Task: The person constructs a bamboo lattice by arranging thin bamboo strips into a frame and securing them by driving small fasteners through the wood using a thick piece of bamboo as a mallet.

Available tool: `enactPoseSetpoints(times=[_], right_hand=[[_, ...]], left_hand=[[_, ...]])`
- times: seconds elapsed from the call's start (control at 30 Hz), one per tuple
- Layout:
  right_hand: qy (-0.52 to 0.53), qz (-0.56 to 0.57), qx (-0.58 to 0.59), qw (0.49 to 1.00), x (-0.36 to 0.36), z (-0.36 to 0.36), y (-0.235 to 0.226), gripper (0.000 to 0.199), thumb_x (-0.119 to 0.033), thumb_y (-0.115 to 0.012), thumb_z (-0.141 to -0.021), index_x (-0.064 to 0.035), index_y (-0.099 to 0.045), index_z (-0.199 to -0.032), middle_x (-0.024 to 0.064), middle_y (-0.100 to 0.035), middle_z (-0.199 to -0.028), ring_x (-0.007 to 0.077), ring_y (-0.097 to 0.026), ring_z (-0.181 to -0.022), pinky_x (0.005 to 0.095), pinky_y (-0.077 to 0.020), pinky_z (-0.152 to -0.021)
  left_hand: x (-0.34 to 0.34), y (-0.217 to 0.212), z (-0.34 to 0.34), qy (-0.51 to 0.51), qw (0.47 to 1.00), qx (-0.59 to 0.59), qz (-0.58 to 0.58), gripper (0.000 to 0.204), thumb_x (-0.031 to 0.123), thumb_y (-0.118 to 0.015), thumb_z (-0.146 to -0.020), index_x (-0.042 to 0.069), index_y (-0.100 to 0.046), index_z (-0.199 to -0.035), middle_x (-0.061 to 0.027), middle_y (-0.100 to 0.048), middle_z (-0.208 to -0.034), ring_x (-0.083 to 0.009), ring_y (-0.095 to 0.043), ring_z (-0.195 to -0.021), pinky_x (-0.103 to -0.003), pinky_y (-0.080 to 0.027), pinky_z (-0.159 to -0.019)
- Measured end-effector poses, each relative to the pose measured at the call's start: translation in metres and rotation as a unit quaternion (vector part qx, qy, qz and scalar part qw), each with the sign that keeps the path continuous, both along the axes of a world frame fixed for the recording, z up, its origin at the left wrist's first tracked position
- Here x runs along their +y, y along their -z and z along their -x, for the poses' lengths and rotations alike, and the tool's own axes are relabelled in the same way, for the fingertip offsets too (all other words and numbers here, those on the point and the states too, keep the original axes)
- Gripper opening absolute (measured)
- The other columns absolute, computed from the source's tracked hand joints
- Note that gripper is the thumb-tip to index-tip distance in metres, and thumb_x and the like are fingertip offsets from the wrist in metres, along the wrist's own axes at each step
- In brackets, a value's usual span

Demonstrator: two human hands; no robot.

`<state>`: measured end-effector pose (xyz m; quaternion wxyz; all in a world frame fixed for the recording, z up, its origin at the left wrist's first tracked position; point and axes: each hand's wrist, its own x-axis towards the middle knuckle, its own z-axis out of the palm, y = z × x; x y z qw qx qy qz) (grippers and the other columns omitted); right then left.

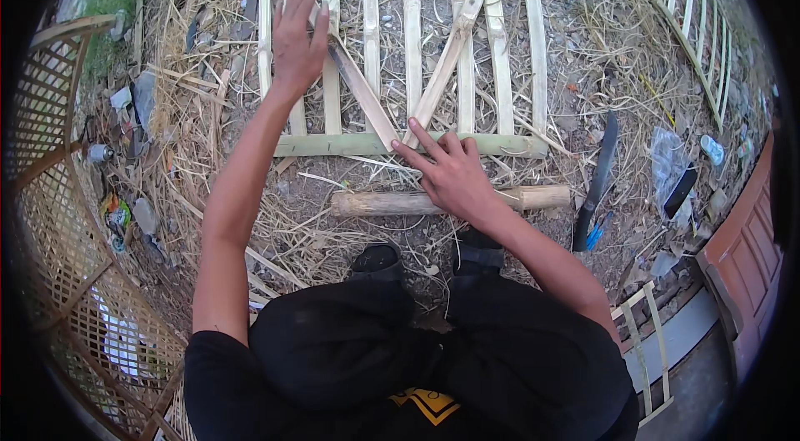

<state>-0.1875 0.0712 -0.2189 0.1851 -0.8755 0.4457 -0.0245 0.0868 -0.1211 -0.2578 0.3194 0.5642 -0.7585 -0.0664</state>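
Bamboo slats, pale and split, lie as a half-built panel on the straw-strewn dirt ground in front of my squatting legs. Several upright slats run away from me, joined along their near ends by a greenish cross bar. Two diagonal braces cross the uprights and meet in a V at that bar.

My left hand is spread flat, fingers apart, pressing the far end of the left brace. My right hand rests open, fingers splayed, at the meeting point of the braces; neither hand grips anything.

A short round log lies just beneath my right hand. A dark machete lies untouched to my right. I judge the frame largely laid out, with the braces being positioned and not yet visibly fastened.
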Motion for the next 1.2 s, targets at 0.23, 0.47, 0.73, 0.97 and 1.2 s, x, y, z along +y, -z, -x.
enactPoseSetpoints(times=[0.23,0.47,0.73,0.97,1.2], right_hand=[[0.015,-0.003,-0.055,0.998,0.000,0.007,-0.001,0.065,-0.010,-0.065,-0.082,-0.0253,-0.055,-0.145,0.0099,-0.039,-0.159,0.0289,-0.053,-0.106,0.0416,-0.0430,-0.085],[0.174,0.022,-0.276,0.945,0.022,0.030,-0.005,0.042,0.000,-0.061,-0.085,-0.0074,-0.066,-0.126,0.0165,-0.060,-0.139,0.0345,-0.064,-0.101,0.0444,-0.0500,-0.091],[0.225,0.091,-0.257,0.935,0.062,0.043,-0.006,0.031,0.001,-0.065,-0.083,-0.0027,-0.071,-0.113,0.0143,-0.071,-0.116,0.0336,-0.064,-0.099,0.0434,-0.0509,-0.091],[0.232,0.052,-0.256,0.937,0.074,0.038,0.007,0.030,0.000,-0.066,-0.082,-0.0027,-0.071,-0.111,0.0132,-0.071,-0.116,0.0337,-0.063,-0.103,0.0441,-0.0495,-0.093],[0.226,0.057,-0.245,0.941,0.078,0.038,0.008,0.031,0.000,-0.066,-0.081,-0.0024,-0.071,-0.112,0.0131,-0.071,-0.117,0.0335,-0.061,-0.105,0.0439,-0.0484,-0.095]], left_hand=[[0.068,-0.021,0.044,0.030,0.991,0.115,-0.069,0.033,0.015,-0.061,-0.097,0.002,-0.063,-0.127,-0.0208,-0.061,-0.134,-0.0369,-0.055,-0.129,-0.049,-0.035,-0.115],[0.120,-0.024,0.061,0.176,0.973,0.058,-0.135,0.037,0.020,-0.068,-0.095,0.008,-0.064,-0.130,-0.0126,-0.064,-0.134,-0.0336,-0.054,-0.132,-0.048,-0.035,-0.117],[0.147,-0.017,0.066,0.249,0.959,-0.036,-0.132,0.059,0.036,-0.074,-0.088,0.011,-0.057,-0.139,-0.0105,-0.059,-0.141,-0.0330,-0.047,-0.139,-0.055,-0.026,-0.121],[0.150,0.001,0.068,0.251,0.959,-0.047,-0.121,0.060,0.034,-0.073,-0.087,0.011,-0.057,-0.140,-0.0089,-0.063,-0.136,-0.0311,-0.048,-0.138,-0.057,-0.025,-0.121],[0.151,0.003,0.070,0.243,0.963,-0.064,-0.099,0.059,0.039,-0.071,-0.088,0.012,-0.059,-0.138,-0.0072,-0.065,-0.134,-0.0307,-0.049,-0.137,-0.057,-0.026,-0.120]])
